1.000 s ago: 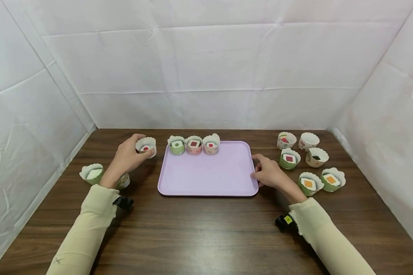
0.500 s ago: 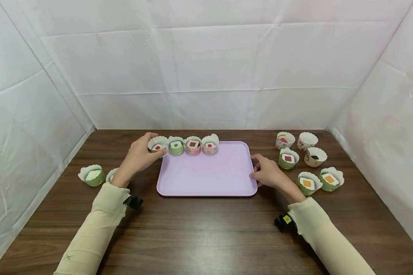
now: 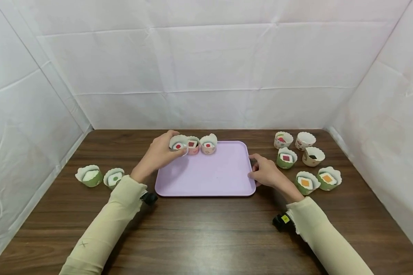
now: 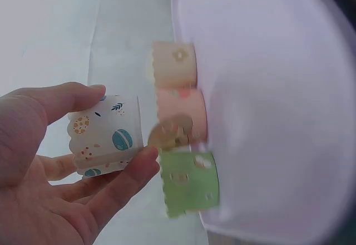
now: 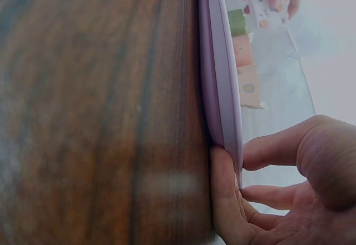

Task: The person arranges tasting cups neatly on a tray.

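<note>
My left hand [image 3: 158,152] grips a white paper baking cup [image 4: 111,136] with blue and orange prints, holding it above the far left part of a lilac tray [image 3: 210,173]. Inside that cup sits a white piece with a red dot. A green cup [image 4: 189,184], a pink cup [image 4: 183,111] and a beige cup [image 3: 208,148] stand in a row along the tray's far edge. In the head view the held cup and hand hide the green one. My right hand [image 3: 266,172] pinches the tray's right rim [image 5: 225,89] between thumb and fingers.
Two green cups, one with a plain white piece [image 3: 90,176] and one with a green-dotted piece [image 3: 115,178], stand left of the tray. Several filled cups stand at the right, including green ones with orange squares [image 3: 305,183]. White cloth walls [image 3: 206,76] enclose the wooden table [image 3: 206,233].
My left hand has carried the white cup rightward from beside the tray to over its far left part, in front of the green cup. The right hand has stayed on the rim.
</note>
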